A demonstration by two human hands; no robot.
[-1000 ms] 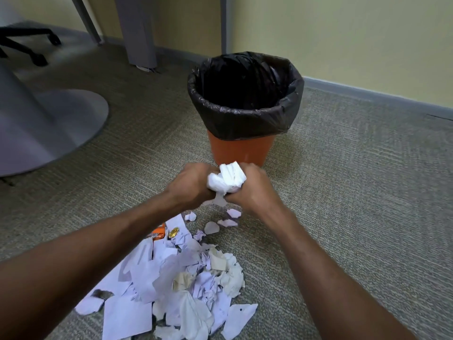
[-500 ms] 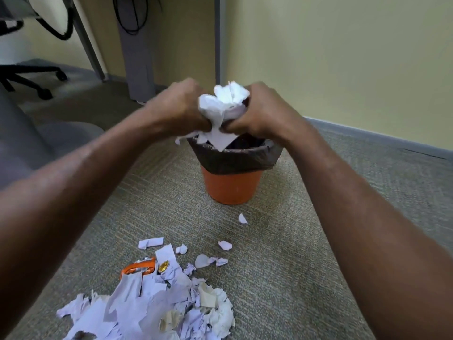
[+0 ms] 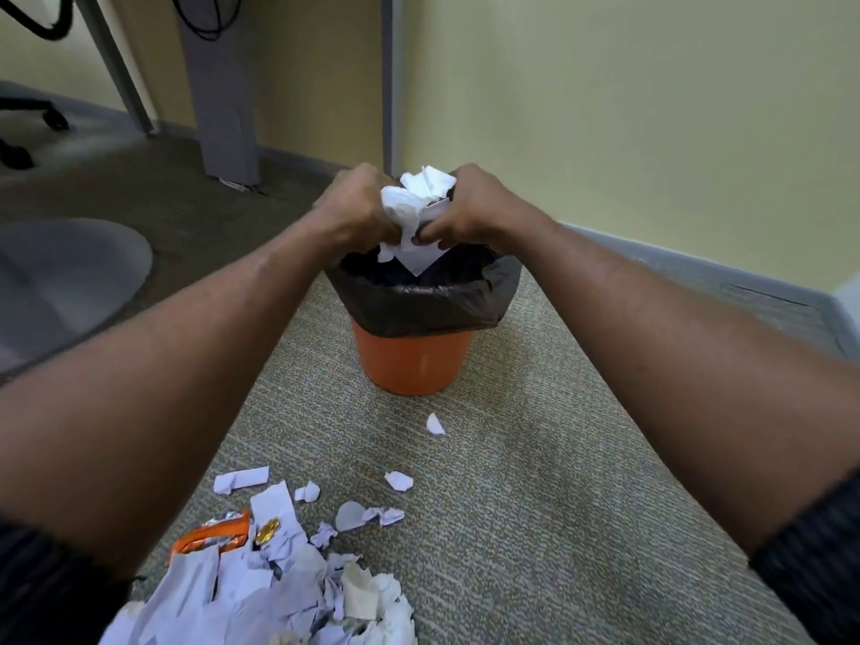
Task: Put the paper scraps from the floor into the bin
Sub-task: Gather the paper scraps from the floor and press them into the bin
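Closest to the camera there's a big heap of paper scraps (image 3: 279, 593) on the carpet floor (image 3: 535, 528), with an orange wrapper (image 3: 209, 540) and a gold coin-looking thing (image 3: 268, 531) mixed into it, so watch what gets scooped. A few loose bits lie further out, including one stray scrap (image 3: 435, 424) just in front of the bin (image 3: 412, 360).

Over the bin, the left hand (image 3: 356, 211) and right hand (image 3: 470, 209) are both clenched around one crumpled wad of paper (image 3: 416, 211), pressed together from either side. The wad sits right above the black liner (image 3: 419, 304), roughly upright, with a pointed corner hanging straight down into the opening.

What could go wrong: the wad is loose pieces, not one sheet, so if the hands open unevenly or too high, small bits could flutter past the rim onto the floor. It also looks closer to the near edge than dead centre, which wouldn't help.
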